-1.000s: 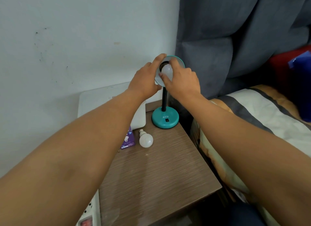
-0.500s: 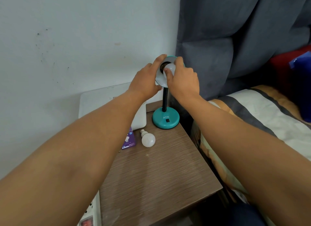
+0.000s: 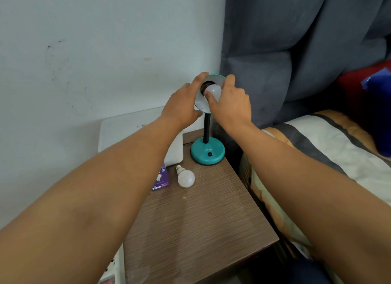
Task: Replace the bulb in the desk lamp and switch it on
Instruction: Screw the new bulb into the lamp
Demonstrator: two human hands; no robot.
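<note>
A teal desk lamp stands at the back of the bedside table, its round base [image 3: 207,153] carrying a small black switch. Its shade [image 3: 202,103] faces me. My left hand [image 3: 183,105] grips the shade's left rim. My right hand [image 3: 230,103] holds a white bulb [image 3: 213,90] at the dark socket in the shade, thumb and fingers around it. A second white bulb [image 3: 185,177] lies loose on the table in front of the base, beside a purple bulb box [image 3: 162,178].
The brown wood-grain table [image 3: 196,224] has a white box [image 3: 135,135] at its back left against the wall. A bed with a striped cover [image 3: 330,148] and a grey headboard [image 3: 296,51] lie to the right. A white power strip [image 3: 115,271] sits low on the left.
My right hand has turned around the bulb at the socket, its fingers shifting to a new grip. My left hand has kept its hold on the shade.
</note>
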